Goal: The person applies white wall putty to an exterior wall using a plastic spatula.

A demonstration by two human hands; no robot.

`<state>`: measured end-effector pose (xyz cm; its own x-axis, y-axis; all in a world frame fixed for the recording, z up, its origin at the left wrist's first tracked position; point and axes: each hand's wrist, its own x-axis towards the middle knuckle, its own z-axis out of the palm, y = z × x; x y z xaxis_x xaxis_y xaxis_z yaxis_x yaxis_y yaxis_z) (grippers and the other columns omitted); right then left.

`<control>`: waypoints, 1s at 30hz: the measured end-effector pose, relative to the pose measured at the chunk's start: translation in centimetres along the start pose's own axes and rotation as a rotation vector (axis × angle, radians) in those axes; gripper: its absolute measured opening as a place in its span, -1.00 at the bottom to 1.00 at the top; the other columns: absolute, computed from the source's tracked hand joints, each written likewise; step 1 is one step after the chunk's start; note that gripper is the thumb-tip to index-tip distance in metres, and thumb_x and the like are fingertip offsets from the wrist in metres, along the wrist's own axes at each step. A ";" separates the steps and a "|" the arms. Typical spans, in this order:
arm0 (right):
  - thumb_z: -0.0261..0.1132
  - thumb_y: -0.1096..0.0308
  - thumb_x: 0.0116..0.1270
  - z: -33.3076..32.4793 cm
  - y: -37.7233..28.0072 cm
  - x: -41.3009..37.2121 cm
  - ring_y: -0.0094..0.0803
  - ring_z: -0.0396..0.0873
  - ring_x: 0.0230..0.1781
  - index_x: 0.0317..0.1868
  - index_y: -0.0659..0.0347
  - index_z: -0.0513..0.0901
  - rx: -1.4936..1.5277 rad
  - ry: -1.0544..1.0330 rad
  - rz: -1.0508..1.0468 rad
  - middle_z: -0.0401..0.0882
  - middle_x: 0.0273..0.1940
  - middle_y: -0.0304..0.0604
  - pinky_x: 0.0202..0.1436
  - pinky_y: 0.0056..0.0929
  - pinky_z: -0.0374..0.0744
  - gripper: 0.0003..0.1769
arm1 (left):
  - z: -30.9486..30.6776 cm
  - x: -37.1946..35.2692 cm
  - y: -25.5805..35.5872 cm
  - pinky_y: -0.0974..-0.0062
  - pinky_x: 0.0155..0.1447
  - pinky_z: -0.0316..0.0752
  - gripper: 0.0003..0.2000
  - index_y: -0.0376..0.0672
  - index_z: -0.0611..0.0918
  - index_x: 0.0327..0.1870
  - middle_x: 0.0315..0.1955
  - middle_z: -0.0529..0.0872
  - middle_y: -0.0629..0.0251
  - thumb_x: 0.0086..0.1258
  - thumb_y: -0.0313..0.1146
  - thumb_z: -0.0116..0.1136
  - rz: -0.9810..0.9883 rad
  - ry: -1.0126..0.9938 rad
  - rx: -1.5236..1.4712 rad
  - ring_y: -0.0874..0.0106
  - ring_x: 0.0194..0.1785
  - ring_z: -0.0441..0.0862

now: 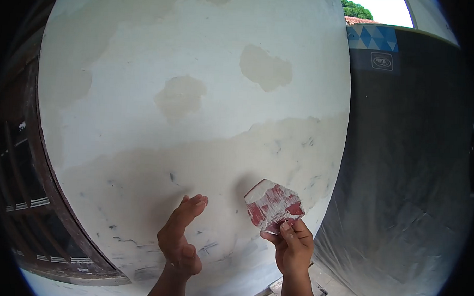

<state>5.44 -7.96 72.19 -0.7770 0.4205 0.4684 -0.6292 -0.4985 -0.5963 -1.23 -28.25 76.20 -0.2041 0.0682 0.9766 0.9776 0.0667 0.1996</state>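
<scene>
My right hand [295, 249] grips a flat red scraper [274, 205] by its lower edge, thumb on the near face. White paste is smeared over much of the scraper's face. To the left, my left hand [180, 237] is raised in front of the wall [217, 121] with nothing in it, fingers extended and thumb apart. The wall is white with beige patches, and its lower part carries a wide beige area with small dark marks.
A dark wooden window frame [67, 220] with bars borders the wall on the left. On the right hangs a dark surface under plastic sheeting [409, 154], with blue patterned tape [374, 38] at its top. A pale tray-like object [318, 289] lies below my right hand.
</scene>
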 end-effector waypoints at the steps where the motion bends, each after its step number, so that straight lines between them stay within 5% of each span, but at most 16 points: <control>1: 0.13 0.49 0.53 -1.3 0.0 -0.8 -0.33 0.71 -0.06 0.11 0.40 0.60 -0.015 0.028 0.007 0.69 -0.03 -0.06 0.04 -0.23 0.78 -0.75 | 1.3 -2.4 -0.3 0.02 0.45 0.34 -0.28 -0.42 0.62 0.15 0.02 0.74 -0.08 0.54 0.21 -0.21 -0.105 0.058 -0.076 0.05 0.21 0.67; 11: 0.14 0.47 0.53 -15.6 0.1 -5.2 -0.33 0.72 -0.13 0.12 0.36 0.61 -0.047 0.240 0.309 0.70 -0.10 -0.10 -0.02 -0.25 0.78 -0.75 | 11.7 -16.7 -0.9 -0.01 0.50 0.25 -0.25 -0.43 0.60 0.13 0.07 0.70 -0.12 0.60 0.22 -0.35 -0.476 -0.071 -0.142 0.09 0.25 0.62; 19: 0.10 0.44 0.52 -33.3 -2.7 -10.5 -0.47 0.69 -0.27 0.04 0.29 0.59 -0.612 0.546 0.467 0.71 -0.17 -0.15 -0.23 -0.41 0.70 -0.79 | 19.5 -29.1 1.8 0.02 0.48 0.27 -0.26 -0.43 0.65 0.08 0.01 0.74 -0.11 0.56 0.22 -0.26 -0.929 -0.148 -0.135 0.10 0.23 0.63; 20: 0.12 0.43 0.51 -38.7 3.4 -7.8 -0.49 0.68 -0.28 0.05 0.29 0.59 -0.646 0.504 0.498 0.71 -0.18 -0.17 -0.24 -0.44 0.68 -0.79 | 21.1 -32.3 -3.5 0.04 0.47 0.28 -0.27 -0.42 0.65 0.09 0.01 0.74 -0.10 0.56 0.21 -0.25 -0.941 -0.140 -0.048 0.12 0.23 0.63; 30: 0.26 0.47 0.42 -53.6 10.2 -14.4 -0.53 0.65 -0.32 0.01 0.38 0.58 -1.064 0.520 0.866 0.71 -0.23 -0.12 -0.36 -0.52 0.63 -0.78 | 27.9 -50.8 -4.9 0.31 0.31 0.44 -0.41 -0.45 0.64 0.12 0.01 0.75 -0.06 0.64 0.00 -0.23 -1.628 -0.131 -0.124 0.21 0.18 0.66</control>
<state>11.15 21.52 24.35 -0.6583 0.6224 -0.4235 0.5089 -0.0466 -0.8596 2.92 -4.26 23.37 -0.9589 0.0896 -0.2692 -0.2633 0.0729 0.9620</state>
